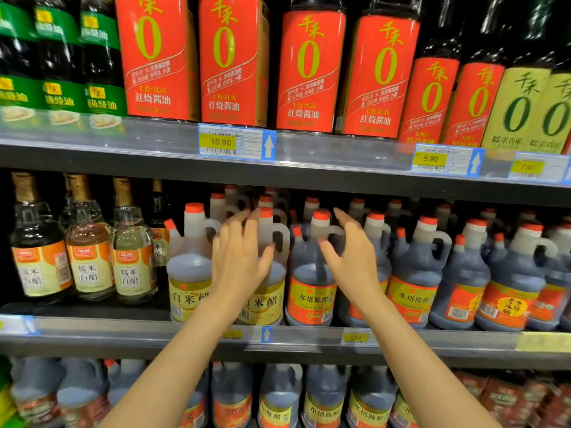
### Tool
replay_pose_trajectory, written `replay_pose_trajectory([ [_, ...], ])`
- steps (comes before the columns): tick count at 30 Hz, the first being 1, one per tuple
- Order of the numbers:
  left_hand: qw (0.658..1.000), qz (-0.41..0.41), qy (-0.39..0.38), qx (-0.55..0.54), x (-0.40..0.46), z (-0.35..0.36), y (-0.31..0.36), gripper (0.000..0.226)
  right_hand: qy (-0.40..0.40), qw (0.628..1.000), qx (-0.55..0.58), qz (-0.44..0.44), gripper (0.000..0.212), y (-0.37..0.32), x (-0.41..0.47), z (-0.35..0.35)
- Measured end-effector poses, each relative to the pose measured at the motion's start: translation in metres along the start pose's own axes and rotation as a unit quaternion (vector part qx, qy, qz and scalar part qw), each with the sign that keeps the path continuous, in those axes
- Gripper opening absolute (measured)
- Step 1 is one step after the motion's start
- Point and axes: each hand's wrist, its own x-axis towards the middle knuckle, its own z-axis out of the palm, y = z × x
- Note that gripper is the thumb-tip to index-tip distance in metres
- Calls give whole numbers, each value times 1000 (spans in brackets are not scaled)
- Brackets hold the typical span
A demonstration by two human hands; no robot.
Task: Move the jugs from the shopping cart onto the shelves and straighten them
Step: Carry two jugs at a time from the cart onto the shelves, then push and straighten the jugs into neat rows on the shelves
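Red-capped jugs [310, 267] with yellow or orange labels, red-labelled dark bottles [310, 72], green-labelled bottles [61, 57], yellow price tags [220, 143]

Bright, even store light falls from above the middle shelf edge [278, 171]. White glare streaks the dark bottle shoulders above it and the clear price strip [154, 134]. Beneath that edge sits deep shadow. Motion blur softens everything slightly — wide-angle distortion bends the outer shelves.

Two bare forearms, no sleeves; left grip [239, 257], right grip [352, 257] ungloved, ringless.
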Motion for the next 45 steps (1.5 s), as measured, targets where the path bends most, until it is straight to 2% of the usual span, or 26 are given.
replay_pose_trajectory([
  [3,996,57,60,-34,-14,2,6,41,70,997,30,-2,39,13,-16,-14],
  [7,988,92,40,-113,-35,19,26,39,132,988,28,71,41,45,-35,-33],
  [10,984,119,15,-131,-51,36,44,49,107,985,-19,131,51,69,-50,-43],
  [14,985,133,-12,-105,-61,52,65,59,62,988,-91,111,58,80,-61,-46],
  [17,992,104,-23,-63,-67,63,74,68,34,983,-162,78,63,80,-65,-39],
  [20,997,59,-28,-29,-69,71,81,76,-20,980,-178,87,75,77,-63,-30],
  [25,1000,-16,-21,-2,-62,77,91,76,-50,974,-209,70,93,80,-51,-24],
  [28,999,-36,-7,3,-60,78,97,74,-95,964,-237,69,97,85,-37,-32],
  [30,998,-60,1,-4,-62,79,101,72,-103,969,-213,69,99,87,-35,-33],
  [35,995,-93,12,13,-61,80,111,68,-71,989,-80,104,99,88,-41,-21],
  [40,994,-99,14,34,-63,81,114,67,-7,993,-60,104,93,89,-47,-8],
  [45,996,-82,16,28,-64,81,110,70,31,987,-86,132,90,86,-52,-5],
])
